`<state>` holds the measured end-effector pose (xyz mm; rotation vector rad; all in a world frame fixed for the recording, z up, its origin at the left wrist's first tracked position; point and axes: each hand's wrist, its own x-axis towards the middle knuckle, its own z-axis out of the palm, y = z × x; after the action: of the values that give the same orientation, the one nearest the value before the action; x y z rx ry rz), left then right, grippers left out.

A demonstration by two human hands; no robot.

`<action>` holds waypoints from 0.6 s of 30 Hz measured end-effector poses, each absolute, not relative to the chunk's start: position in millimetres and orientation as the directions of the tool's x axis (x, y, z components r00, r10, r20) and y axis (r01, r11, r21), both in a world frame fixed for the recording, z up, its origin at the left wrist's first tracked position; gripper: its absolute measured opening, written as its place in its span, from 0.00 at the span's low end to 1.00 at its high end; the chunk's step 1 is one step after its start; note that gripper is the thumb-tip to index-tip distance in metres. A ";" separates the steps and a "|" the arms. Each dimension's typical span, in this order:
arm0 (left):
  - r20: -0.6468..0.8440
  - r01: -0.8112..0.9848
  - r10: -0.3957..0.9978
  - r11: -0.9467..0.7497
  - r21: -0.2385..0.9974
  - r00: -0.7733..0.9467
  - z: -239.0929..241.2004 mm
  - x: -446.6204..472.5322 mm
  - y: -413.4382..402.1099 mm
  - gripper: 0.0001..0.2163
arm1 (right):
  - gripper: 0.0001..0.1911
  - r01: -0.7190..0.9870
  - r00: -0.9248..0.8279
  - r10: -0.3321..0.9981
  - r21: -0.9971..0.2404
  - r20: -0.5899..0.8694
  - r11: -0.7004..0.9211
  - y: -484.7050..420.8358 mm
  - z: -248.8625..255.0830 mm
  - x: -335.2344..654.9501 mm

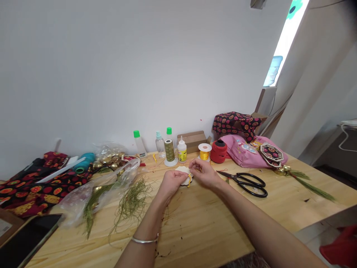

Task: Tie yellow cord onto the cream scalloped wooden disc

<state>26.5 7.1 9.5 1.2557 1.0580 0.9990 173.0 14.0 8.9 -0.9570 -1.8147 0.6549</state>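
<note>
Near the middle of the wooden table, my left hand (173, 182) pinches a small pale scalloped piece (182, 170) with a dark lower edge. A yellow cord (190, 180) hangs across the right side of that piece. My right hand (204, 173) is closed at the piece's right edge, thumb and fingertips pressed together at the top of the cord. Just behind the hands stand a white glue bottle (182, 150), a spool of olive thread (169, 151) and a spool of yellow cord (204, 152). Black-handled scissors (245, 182) lie to the right of my right hand.
A red thread cone (219, 152) and a pink bag (240, 152) stand at back right, near a tasselled ornament (272, 155). Loose green threads (134, 199), a plastic bag (75, 203), patterned fabric (16, 193) and a phone (30, 238) lie left. A cardboard box (192, 140) touches the wall.
</note>
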 end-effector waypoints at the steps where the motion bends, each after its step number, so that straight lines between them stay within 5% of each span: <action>1: -0.054 -0.003 0.970 0.056 0.998 0.238 9.6 26.6 6.9 0.09 | 0.03 0.322 -0.240 0.826 -0.761 0.510 0.564 14.6 9.1 173.5; 8: -0.050 -0.049 0.973 0.063 0.997 0.227 8.0 25.7 8.5 0.10 | 0.07 0.425 -0.259 0.813 -0.694 0.522 0.581 16.8 7.9 177.5; 13: 0.002 0.071 0.987 -0.013 0.997 0.162 9.1 18.6 13.1 0.11 | 0.06 0.483 -0.352 0.875 -0.737 0.331 0.473 15.6 15.6 184.7; 18: 0.155 0.260 0.978 -0.187 0.947 0.137 6.1 17.0 16.6 0.12 | 0.11 0.003 -0.425 0.905 -1.000 -0.025 -0.026 13.0 28.4 195.6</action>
<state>17.0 16.6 6.1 1.5955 1.2317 1.1048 195.6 13.0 28.4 -0.9865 -1.5108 1.5477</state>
